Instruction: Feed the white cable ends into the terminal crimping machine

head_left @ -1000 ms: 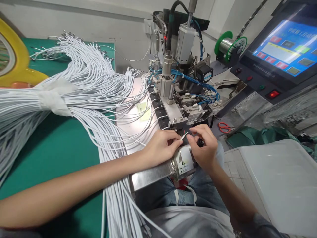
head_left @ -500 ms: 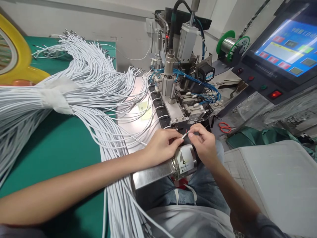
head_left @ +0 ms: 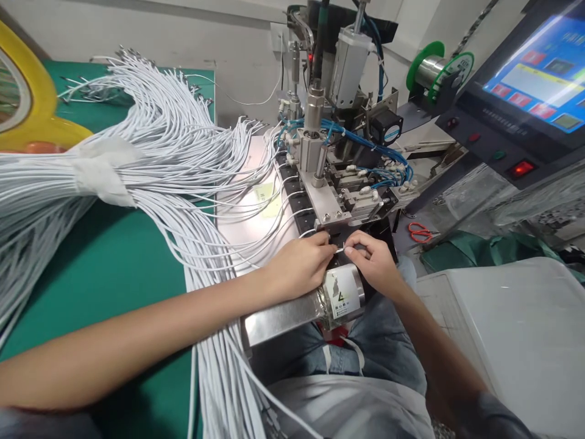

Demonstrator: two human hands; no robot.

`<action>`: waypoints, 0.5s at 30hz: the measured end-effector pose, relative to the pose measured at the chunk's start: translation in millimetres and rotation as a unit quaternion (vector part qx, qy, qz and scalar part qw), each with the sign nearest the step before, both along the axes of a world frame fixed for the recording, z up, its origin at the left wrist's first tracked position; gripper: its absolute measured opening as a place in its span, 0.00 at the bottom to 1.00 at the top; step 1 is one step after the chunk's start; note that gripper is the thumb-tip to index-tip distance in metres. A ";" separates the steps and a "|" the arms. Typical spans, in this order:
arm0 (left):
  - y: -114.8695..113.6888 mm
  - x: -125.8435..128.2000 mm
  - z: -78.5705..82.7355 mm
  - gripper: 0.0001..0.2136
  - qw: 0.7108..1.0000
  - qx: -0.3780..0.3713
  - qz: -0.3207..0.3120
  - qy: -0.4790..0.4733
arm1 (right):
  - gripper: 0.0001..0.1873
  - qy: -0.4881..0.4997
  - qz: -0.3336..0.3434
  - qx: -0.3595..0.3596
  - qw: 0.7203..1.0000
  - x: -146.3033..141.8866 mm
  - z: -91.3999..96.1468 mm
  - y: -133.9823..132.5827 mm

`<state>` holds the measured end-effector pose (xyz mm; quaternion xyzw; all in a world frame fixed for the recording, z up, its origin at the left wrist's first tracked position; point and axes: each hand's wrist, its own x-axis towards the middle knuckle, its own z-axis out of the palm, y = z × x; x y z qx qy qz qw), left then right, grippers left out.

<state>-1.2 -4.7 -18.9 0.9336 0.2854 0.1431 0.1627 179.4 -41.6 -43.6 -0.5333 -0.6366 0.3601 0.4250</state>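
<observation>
My left hand is closed on a white cable close to its tip, just in front of the machine's black feed track. Facing it, my right hand pinches at the cable's end, where the thin wires are mostly covered by my fingertips. Below both hands sits a metal cylinder with a white label. Several more white cables run from the big bundle into the track, side by side.
Behind the track stands the machine with its pneumatic cylinders and blue hoses. A solder wire spool and a control screen are at the right. Red scissors lie beyond my right hand. A white bin stands at the lower right.
My left hand has turned over slightly, its knuckles now nearer the track. The cable end sits flatter, and its coloured wires, visible before, are now mostly hidden. The camera view has shifted a little.
</observation>
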 end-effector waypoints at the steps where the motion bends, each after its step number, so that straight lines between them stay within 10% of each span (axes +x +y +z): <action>1: 0.8 0.2 -1.1 0.13 1.000 0.004 0.005 0.016 | 0.05 -0.001 0.003 -0.014 1.000 2.0 -4.2 1.8; 15: 6.0 -1.0 -9.5 0.14 0.996 0.056 -0.017 0.062 | 0.08 0.091 -0.035 -0.085 0.992 0.6 -24.8 12.8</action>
